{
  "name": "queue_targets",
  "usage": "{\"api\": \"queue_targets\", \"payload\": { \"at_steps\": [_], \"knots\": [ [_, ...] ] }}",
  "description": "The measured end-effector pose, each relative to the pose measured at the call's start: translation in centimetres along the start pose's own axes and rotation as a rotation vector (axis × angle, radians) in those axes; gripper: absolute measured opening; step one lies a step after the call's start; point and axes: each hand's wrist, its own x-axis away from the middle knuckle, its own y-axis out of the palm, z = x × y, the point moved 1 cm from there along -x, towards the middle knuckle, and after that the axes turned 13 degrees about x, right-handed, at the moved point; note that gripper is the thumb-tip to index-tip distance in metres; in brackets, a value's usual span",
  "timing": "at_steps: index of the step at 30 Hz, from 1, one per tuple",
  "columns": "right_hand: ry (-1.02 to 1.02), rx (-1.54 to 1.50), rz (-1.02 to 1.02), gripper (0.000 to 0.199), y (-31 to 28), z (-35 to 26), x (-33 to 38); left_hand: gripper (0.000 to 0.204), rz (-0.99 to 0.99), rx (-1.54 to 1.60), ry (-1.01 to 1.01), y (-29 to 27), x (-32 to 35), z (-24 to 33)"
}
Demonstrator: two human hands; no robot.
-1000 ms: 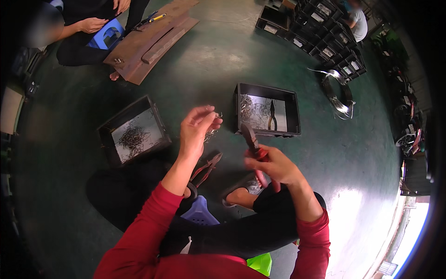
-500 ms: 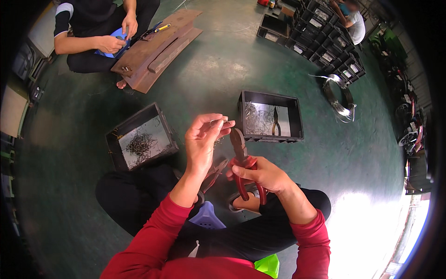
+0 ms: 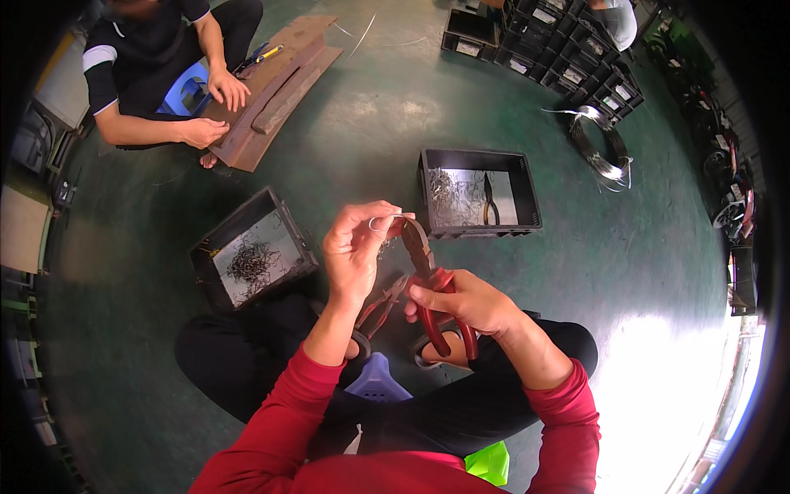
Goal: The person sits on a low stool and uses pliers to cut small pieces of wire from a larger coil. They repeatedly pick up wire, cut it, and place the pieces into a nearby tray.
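Between the fingertips of my left hand (image 3: 354, 243) is a small curved piece of wire (image 3: 380, 221), pinched near its end. My right hand (image 3: 473, 305) is wrapped round the red handles of a pair of pliers (image 3: 421, 255), whose metal jaws point up and meet the wire beside my left fingertips. Whether the jaws are clamped on it cannot be made out. Below and between my hands, a second pair of red-handled pliers (image 3: 384, 305) stands tilted near my foot. A black crate (image 3: 267, 276) with small bent wire pieces lies to the left.
Another black crate (image 3: 481, 234) ahead holds wire pieces and dark pliers (image 3: 491, 202). A wire coil (image 3: 599, 148) lies on the floor at right, near stacked black crates (image 3: 568, 49). A co-worker (image 3: 152, 74) sits at far left by a rusty metal beam (image 3: 280, 90).
The plier jaws have come up to the wire at my left fingertips, and more of the wire's curve now shows. The co-worker's hands have moved down onto the metal beam.
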Motion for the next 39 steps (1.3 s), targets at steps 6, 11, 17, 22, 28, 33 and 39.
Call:
{"api": "queue_targets", "payload": {
  "at_steps": [6,11,17,22,28,33,39],
  "knots": [
    [0.008,-0.006,-0.005,0.039,0.1,0.0,-0.3,0.006,-0.022,-0.024,0.036,-0.2,-0.1,0.0],
    [0.015,-0.023,-0.004,0.038,0.1,0.0,-0.3,0.008,-0.039,-0.003,0.011,-0.3,-0.2,0.1],
    [0.032,-0.033,-0.048,0.034,0.0,0.1,-0.4,0.008,-0.031,-0.072,0.001,-0.8,-0.2,-0.2],
    [0.002,0.069,0.057,0.028,-0.8,0.6,-0.2,0.013,-0.028,-0.1,-0.064,-1.2,-0.3,-1.4],
    [-0.01,0.116,0.267,0.034,-2.3,0.4,-0.1,0.058,-0.046,-1.094,-0.394,-16.5,8.3,-14.9],
    [0.058,0.27,0.431,0.042,-4.2,2.1,-0.5,0.102,-0.524,-1.781,-0.728,-17.8,20.7,-18.6],
    [0.126,0.305,0.491,0.043,-5.0,2.1,-0.7,0.076,-0.483,-1.521,-0.858,-18.8,17.8,-17.5]
  ]
}}
